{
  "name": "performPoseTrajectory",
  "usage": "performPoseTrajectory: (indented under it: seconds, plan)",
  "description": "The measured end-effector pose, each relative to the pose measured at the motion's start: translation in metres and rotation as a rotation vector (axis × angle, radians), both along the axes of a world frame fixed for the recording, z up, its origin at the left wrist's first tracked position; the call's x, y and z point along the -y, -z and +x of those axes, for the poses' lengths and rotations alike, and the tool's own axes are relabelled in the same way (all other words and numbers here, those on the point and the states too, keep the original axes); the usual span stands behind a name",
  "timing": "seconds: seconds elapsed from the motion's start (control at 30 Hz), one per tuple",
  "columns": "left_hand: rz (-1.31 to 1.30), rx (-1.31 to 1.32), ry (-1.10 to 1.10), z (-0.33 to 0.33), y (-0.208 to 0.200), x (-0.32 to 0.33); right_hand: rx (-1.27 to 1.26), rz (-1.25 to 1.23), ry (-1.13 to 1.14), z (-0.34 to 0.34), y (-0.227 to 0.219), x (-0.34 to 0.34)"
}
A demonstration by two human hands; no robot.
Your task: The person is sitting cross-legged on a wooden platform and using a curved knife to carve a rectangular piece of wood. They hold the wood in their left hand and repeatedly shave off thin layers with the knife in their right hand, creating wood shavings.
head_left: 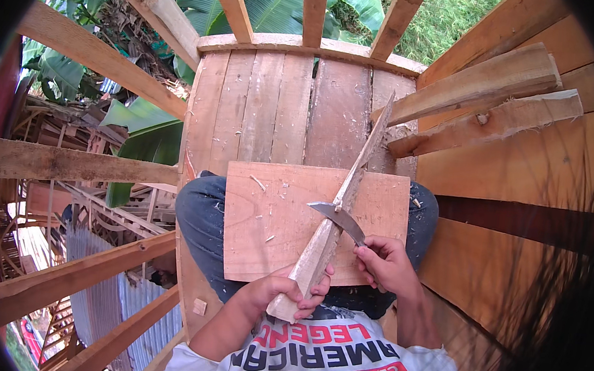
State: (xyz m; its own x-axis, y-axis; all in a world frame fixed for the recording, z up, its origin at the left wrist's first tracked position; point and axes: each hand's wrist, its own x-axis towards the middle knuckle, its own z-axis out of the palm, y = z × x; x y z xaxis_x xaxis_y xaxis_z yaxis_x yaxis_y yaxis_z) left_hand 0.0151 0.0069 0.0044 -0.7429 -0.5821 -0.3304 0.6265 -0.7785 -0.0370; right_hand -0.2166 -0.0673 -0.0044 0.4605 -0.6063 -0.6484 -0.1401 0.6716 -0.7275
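My left hand (281, 292) wraps round the near, thick end of a long wooden stick (314, 257), which narrows to a point at its far end. The stick slants away to the upper right over a flat wooden board (259, 224) across my lap. In my right hand (387, 264) is a knife with a curved blade (340, 219); the fingers close on its handle, which is mostly hidden. The blade lies across the middle of the stick, its tip pointing left. A few pale shavings (259, 182) are scattered on the board.
Beyond the board stretches a plank floor (261, 106) dusted with chips. Two rough wooden pieces (487, 124) lean at the right against a plank wall (501, 250). Wooden railing bars (96, 166) line the left and far sides. A small wood block (199, 307) lies at lower left.
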Motion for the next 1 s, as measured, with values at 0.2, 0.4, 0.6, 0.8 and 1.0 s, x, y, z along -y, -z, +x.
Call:
performPoseTrajectory:
  seconds: [0.2,0.4,0.6,0.8,1.0]
  plan:
    - [0.030,0.003,-0.013,-0.001,-0.004,0.004,-0.027,-0.222,0.148,0.002,0.004,-0.007]
    - [-0.017,0.028,-0.022,-0.004,-0.003,-0.001,-0.019,-0.258,0.218,-0.003,-0.001,0.002]
    - [-0.048,0.065,0.060,-0.008,-0.002,0.000,0.017,-0.095,0.094,-0.009,-0.014,0.006]
    - [-0.030,0.126,0.074,-0.003,-0.008,0.002,0.101,0.010,-0.054,-0.007,-0.017,-0.001]
    - [-0.005,0.179,0.061,0.000,-0.013,-0.002,0.014,0.009,-0.017,-0.005,-0.015,0.001]
